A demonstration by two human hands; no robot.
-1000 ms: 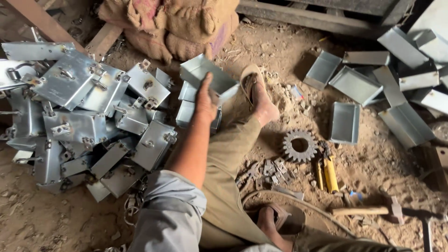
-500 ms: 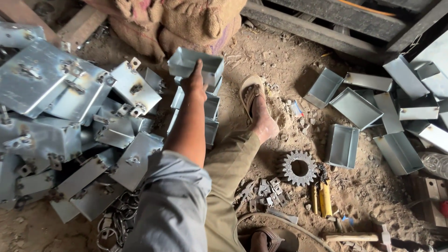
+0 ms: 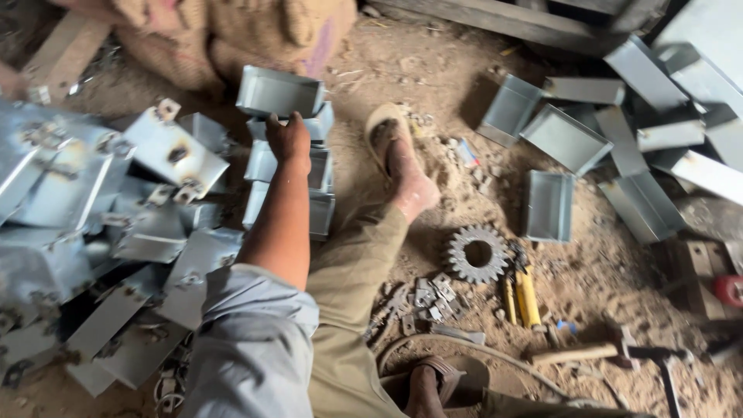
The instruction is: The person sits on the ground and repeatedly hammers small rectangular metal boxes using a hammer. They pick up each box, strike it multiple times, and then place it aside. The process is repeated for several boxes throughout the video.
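Note:
My left hand [image 3: 288,141] reaches forward and grips the near edge of a grey sheet-metal tray [image 3: 279,93]. That tray sits on top of a short stack of similar trays [image 3: 319,172] on the dirt floor. My grey sleeve [image 3: 251,348] fills the lower left. My sandalled foot [image 3: 398,159] rests just right of the stack. My right hand is out of view.
A heap of flat metal brackets [image 3: 93,224] lies at left. More trays [image 3: 569,139] are scattered at right. A steel gear [image 3: 477,254], small metal clips [image 3: 429,298], a yellow-handled tool [image 3: 526,298] and a hammer [image 3: 611,354] lie near my leg. Burlap sacks [image 3: 232,31] sit behind.
My left hand keeps hold of the tray and has stretched a little further out over the stack. The view has shifted, so the bracket heap now sits lower and closer.

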